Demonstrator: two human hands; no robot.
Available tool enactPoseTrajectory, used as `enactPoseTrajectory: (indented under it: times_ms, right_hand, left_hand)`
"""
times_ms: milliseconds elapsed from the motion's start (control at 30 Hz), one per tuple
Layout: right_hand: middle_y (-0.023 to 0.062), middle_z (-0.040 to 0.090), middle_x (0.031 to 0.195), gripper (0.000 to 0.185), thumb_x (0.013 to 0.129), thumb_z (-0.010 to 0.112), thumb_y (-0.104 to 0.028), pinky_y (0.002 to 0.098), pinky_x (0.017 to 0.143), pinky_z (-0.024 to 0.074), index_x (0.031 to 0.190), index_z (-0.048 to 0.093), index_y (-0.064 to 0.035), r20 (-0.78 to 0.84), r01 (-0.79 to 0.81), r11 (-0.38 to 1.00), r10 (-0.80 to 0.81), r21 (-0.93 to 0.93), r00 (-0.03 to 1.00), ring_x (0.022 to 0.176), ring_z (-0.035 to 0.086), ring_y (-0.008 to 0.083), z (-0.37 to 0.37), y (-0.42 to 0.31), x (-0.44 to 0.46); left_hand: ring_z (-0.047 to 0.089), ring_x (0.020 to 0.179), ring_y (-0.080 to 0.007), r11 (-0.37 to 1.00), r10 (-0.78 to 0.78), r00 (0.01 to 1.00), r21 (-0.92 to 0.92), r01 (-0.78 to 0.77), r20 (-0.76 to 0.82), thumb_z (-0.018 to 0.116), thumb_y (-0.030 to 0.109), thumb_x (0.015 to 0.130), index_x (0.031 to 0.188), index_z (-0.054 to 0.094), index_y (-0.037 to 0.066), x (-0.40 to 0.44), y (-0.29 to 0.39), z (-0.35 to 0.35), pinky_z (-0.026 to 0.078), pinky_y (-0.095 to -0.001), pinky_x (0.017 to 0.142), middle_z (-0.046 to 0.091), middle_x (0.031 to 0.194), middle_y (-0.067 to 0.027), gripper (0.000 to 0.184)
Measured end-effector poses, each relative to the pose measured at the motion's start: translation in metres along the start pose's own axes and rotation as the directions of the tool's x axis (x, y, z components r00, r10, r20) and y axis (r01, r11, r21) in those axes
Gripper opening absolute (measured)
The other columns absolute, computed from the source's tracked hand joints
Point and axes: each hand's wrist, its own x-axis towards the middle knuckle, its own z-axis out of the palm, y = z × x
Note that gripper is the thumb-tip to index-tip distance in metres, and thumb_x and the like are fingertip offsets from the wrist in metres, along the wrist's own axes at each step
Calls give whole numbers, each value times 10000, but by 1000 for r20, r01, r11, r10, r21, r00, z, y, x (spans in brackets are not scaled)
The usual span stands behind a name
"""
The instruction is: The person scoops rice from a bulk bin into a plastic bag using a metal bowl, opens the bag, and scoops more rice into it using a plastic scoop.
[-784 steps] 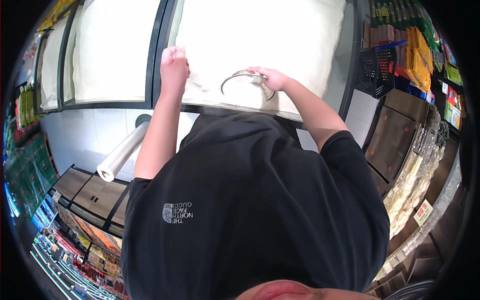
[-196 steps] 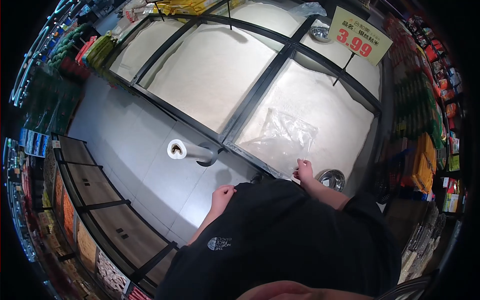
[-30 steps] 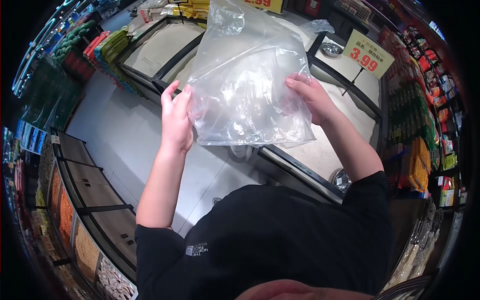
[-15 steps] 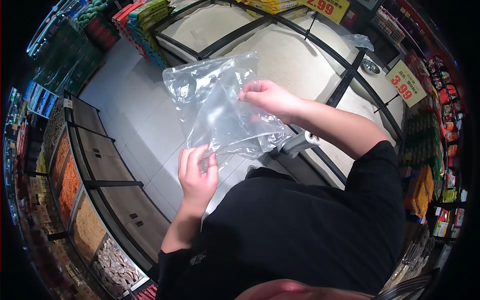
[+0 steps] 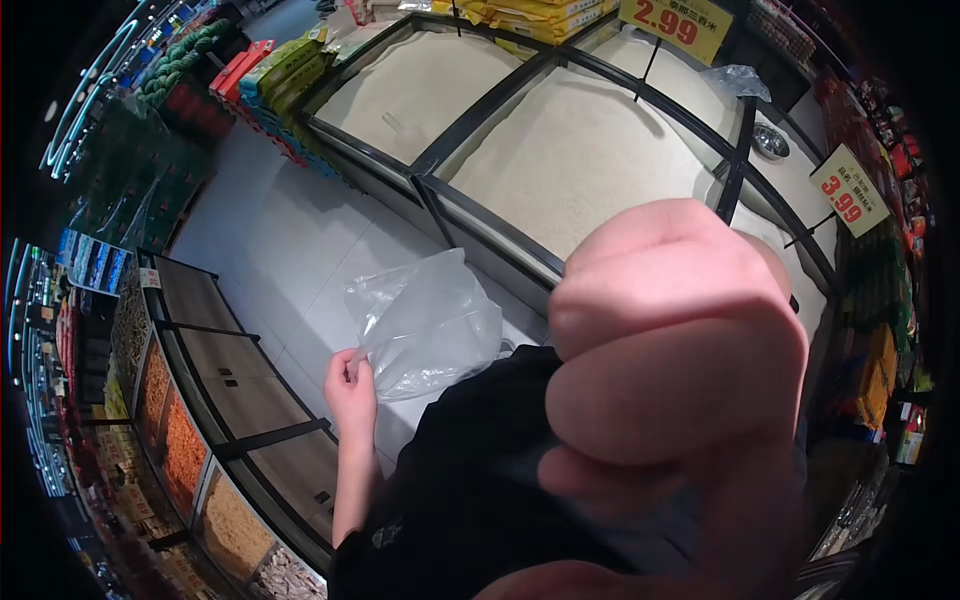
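Observation:
A clear plastic bag (image 5: 430,320) hangs in front of my body above the tiled floor. My left hand (image 5: 352,385) pinches its lower left edge between thumb and fingers. Very close to the camera, my right hand (image 5: 670,330) is raised with its fingers curled into a fist, apart from the bag. It covers part of the bins on the right, and nothing shows in it.
Framed bins of white grain (image 5: 590,150) stretch ahead, with a 2.99 sign (image 5: 675,28), a 3.99 sign (image 5: 848,192) and a metal bowl (image 5: 770,141). Stacked yellow packs (image 5: 545,18) lie behind. At the left stands a cabinet (image 5: 235,380) with orange and tan goods.
My right hand has let go of the bag and come up close to the camera. My left hand has moved slightly left and down, still holding the bag, which now hangs lower.

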Motion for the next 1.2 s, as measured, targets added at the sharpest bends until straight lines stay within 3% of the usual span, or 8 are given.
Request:
enactPoseTrajectory:
  times_ms: [300, 467, 667, 800, 900, 933, 1000, 1200]
  right_hand:
    - [29, 476, 690, 186, 809, 713, -127, 324, 446, 417, 975, 641, -82, -12, -88, 994, 88, -69, 996, 555, 549, 188, 12, 95, 26]
    - [49, 519, 737, 190, 809, 688, -134, 397, 507, 466, 984, 617, -110, 120, -364, 913, 389, -183, 914, 641, 608, 255, 83, 205, -10]
    - [136, 705, 886, 240, 940, 554, -284, 477, 714, 536, 1003, 682, -92, 210, -817, 435, 900, -379, 381, 830, 681, 359, 173, 384, -90]
    - [177, 729, 980, 379, 958, 572, -395, 448, 783, 561, 1105, 687, -65, 96, -940, 100, 993, -325, 73, 845, 704, 370, 226, 507, -135]
    - [217, 725, 1007, 531, 971, 567, -519, 420, 716, 587, 1198, 664, -49, -49, -968, -29, 999, -249, -18, 849, 731, 328, 273, 586, -158]
    - [225, 713, 1021, 577, 970, 562, -544, 402, 681, 589, 1241, 635, -40, 1, -959, -270, 962, -80, -271, 858, 733, 312, 285, 607, -155]
    - [242, 689, 1050, 676, 969, 552, -596, 368, 610, 592, 1327, 577, -23, 200, -688, -698, 717, 200, -668, 876, 737, 279, 308, 648, -151]
    - [227, 582, 1115, 630, 966, 607, -427, 296, 520, 558, 1353, 392, 21, 509, -94, -786, 481, 611, -714, 757, 694, 245, 371, 699, -212]
  left_hand:
    - [359, 597, -58, 999, -2, 994, 54, -3, 105, 708, 123, 915, 974, 664, 8, 103, -11, 18, 315, -278, 537, 367, 632, 60, 137]
    - [483, 654, -65, 998, 30, 985, 47, -38, 169, 650, 218, 1004, 886, 672, -6, 181, -24, 30, 421, -261, 603, 576, 675, 8, 255]
    - [422, 575, -54, 996, 79, 972, 18, -85, 223, 664, 218, 990, 861, 654, 2, 293, -38, 38, 363, -268, 529, 505, 601, 3, 251]
    - [411, 512, -84, 992, 116, 963, 18, -124, 244, 664, 206, 978, 850, 644, 23, 373, -63, 41, 351, -306, 499, 462, 536, -19, 224]
    - [431, 487, -123, 993, 101, 968, 37, -112, 228, 677, 191, 952, 839, 636, 33, 420, -72, 42, 366, -328, 494, 486, 537, -47, 199]
    - [433, 484, -124, 994, 92, 970, 37, -103, 225, 680, 185, 947, 847, 634, 36, 433, -76, 40, 365, -327, 492, 483, 536, -46, 185]
    - [436, 479, -127, 995, 84, 974, 34, -93, 212, 686, 172, 937, 863, 628, 41, 458, -82, 40, 364, -326, 488, 477, 535, -44, 161]
    - [421, 463, -140, 994, 84, 965, 44, -98, 250, 708, 142, 918, 886, 590, 56, 514, -83, 30, 353, -322, 477, 453, 526, -45, 149]
